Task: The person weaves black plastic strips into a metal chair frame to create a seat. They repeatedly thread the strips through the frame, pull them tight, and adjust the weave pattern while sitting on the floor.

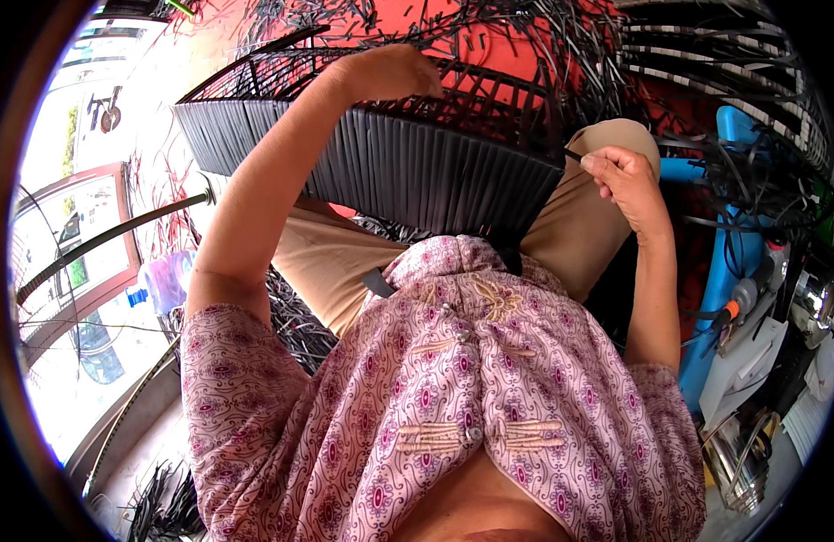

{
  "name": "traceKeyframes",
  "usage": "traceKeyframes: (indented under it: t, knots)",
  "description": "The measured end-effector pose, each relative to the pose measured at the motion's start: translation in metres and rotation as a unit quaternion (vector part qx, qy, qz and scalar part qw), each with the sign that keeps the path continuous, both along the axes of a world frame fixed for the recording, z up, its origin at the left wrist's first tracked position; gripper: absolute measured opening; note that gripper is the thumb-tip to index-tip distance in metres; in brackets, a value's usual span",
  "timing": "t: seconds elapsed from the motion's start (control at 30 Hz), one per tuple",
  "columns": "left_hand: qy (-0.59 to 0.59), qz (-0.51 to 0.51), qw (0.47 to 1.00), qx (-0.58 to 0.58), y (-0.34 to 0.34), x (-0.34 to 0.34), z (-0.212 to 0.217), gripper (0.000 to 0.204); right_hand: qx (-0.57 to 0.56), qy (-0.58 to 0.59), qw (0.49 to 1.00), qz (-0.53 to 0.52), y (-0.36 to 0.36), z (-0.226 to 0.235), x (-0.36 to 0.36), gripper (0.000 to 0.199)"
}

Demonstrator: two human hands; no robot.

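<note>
Shirt (435, 361) nearest, the basket (381, 163) sits across the legs (584, 226), presumably for steadiness, right hand (623, 181) pinching a strip (573, 155) between closed fingertips, left hand (390, 74) half-curled, hold unclear.

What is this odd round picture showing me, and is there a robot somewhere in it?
There is no robot: these are a person's own bare hands. The one picture comes from a wide fisheye camera on the person's head, looking down, so straight edges bend near the rim. Across the lap lies a long box-shaped black frame, its near side covered in flat dark strips. The left hand reaches over it; whether it grips anything is unclear. The right hand pinches a thin black strip by the frame's right end. Beyond, a red surface is strewn with loose black strips.
</note>
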State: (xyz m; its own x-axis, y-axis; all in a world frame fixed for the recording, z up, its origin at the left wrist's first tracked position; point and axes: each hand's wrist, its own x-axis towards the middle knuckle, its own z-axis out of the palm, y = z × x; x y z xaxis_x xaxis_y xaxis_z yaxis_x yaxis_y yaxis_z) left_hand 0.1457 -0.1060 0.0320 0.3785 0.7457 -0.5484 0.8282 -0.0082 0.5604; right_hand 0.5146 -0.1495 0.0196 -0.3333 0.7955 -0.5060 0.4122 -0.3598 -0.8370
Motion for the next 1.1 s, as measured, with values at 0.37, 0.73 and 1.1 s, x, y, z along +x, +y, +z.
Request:
traceKeyframes:
  t: [0.37,0.73,1.1]
  knots:
    - [-0.121,0.044,0.987,-0.095,0.011,-0.019,-0.009,0.039,-0.010,-0.004,0.999,-0.042,-0.008,0.004,-0.007,0.021]
    - [-0.094,0.101,0.989,-0.045,-0.005,-0.041,0.005,0.028,-0.011,-0.070,0.997,-0.001,-0.004,0.016,0.005,0.021]
    - [0.068,0.006,0.996,0.061,-0.006,-0.037,0.005,0.021,0.003,-0.039,0.999,-0.002,-0.004,0.016,-0.011,0.020]
